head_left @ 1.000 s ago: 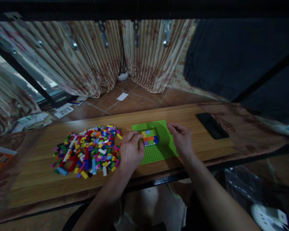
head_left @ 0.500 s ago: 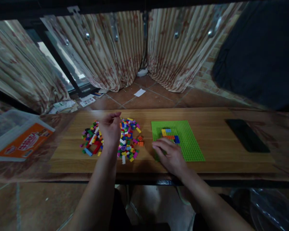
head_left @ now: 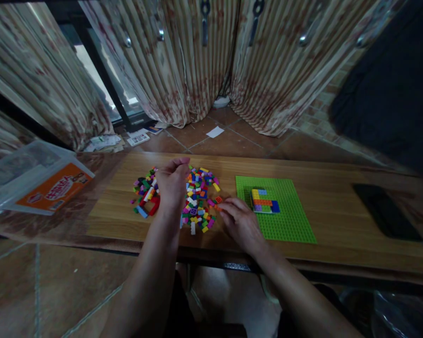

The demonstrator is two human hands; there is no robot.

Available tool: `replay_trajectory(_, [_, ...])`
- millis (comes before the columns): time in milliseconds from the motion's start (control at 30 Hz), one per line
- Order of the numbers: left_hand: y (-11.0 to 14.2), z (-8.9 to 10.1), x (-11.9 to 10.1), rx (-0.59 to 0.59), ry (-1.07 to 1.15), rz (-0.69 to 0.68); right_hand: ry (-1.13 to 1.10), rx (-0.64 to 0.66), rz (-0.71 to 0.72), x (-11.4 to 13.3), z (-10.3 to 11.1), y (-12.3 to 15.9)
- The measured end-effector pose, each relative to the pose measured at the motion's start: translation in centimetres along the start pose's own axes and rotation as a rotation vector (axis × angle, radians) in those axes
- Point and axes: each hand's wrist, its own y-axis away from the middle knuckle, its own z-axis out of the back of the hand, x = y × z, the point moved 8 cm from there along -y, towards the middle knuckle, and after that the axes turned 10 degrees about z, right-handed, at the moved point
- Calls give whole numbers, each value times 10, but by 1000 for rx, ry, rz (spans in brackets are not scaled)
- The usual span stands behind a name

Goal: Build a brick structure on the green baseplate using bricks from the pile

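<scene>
Head view: L hand is held over the brick pile, w/ part of the pile hidden by hand & forearm; its fingers are bent, tips drawn close together; whether anything is pinched there can't be told. R hand is placed btwn pile & green baseplate; its fingers are partly curled, tips brought to a small orange brick at the pile's R edge; whether it's gripped or only touched can't be told; a red-orange brick is seen just beyond it.

On the baseplate, toward its L side, a small brick build is seen, made up of yellow, lt. blue, orange, dk. blue & purple pcs.; it's touched by neither hand. Baseplate & pile are both carried by the wooden table; a dark flat slab is laid near the table's R end; at far L, a clear plastic box w/ orange label is seen.
</scene>
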Motion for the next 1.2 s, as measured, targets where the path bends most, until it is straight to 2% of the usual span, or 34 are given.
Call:
replay_trajectory(167, [-2, 6, -2, -11, -3, 6, 19, 8, -5, -3, -7, -4])
replay_trajectory(500, [-1, 8, -2, 2, 29, 16, 87, 75, 105, 3, -29, -15])
replay_trajectory(800, [-2, 13, -4, 4, 54, 17, 160, -2, 39, -11, -28, -21])
replay_trajectory(1033, [-2, 14, -4, 7, 69, 35, 193, 27, 13, -4, -28, -27])
replay_trajectory(1200, [-3, 15, -2, 0, 74, 53, 180, 84, -1, -2, -40, -43])
